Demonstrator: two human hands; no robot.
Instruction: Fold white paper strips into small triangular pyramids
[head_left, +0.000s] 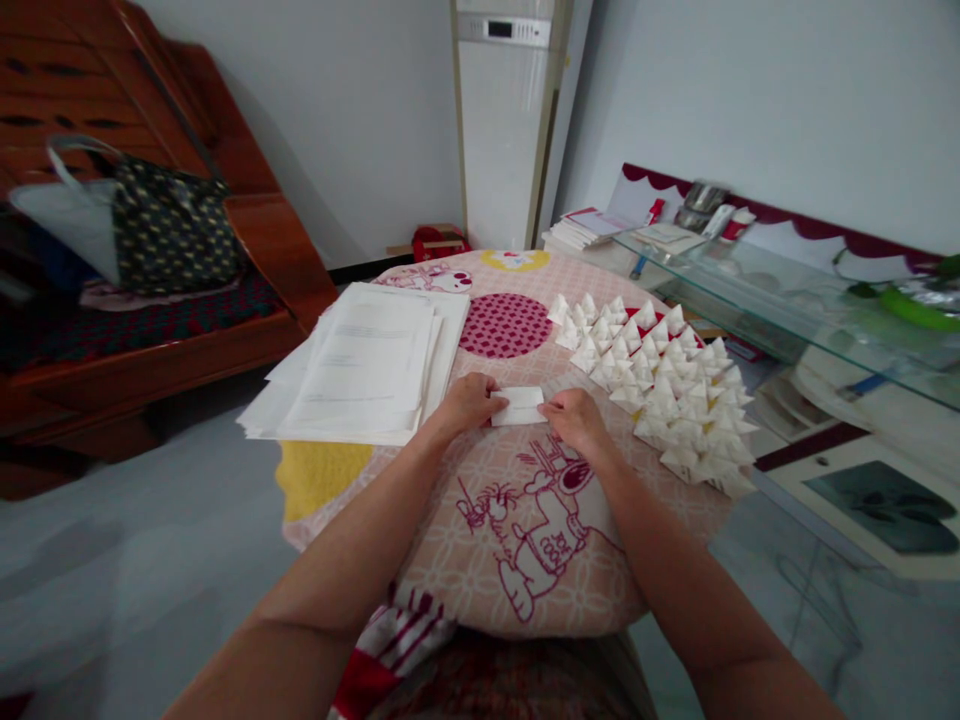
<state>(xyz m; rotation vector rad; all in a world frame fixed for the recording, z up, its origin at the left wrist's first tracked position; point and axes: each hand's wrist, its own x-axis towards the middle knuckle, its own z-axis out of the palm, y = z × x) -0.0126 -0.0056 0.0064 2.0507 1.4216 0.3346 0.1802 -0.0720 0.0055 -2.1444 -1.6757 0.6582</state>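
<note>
Between my hands is a small folded sheet of paper, white and rectangular, close to the table's surface. My left hand pinches its left edge, while the fingers of my right hand close on its right edge. Left of my hands lies a stack of white paper, the upper sheets printed with faint lines. To the right stand many pointed folded paper pieces, set in close rows. A pink patterned cloth with cartoon figures covers the table under everything.
A glass shelf runs along the right wall, with metal containers and booklets at its far end. On the left, a wooden bench holds a dark patterned bag. Behind the table stands a tall white cabinet-like unit.
</note>
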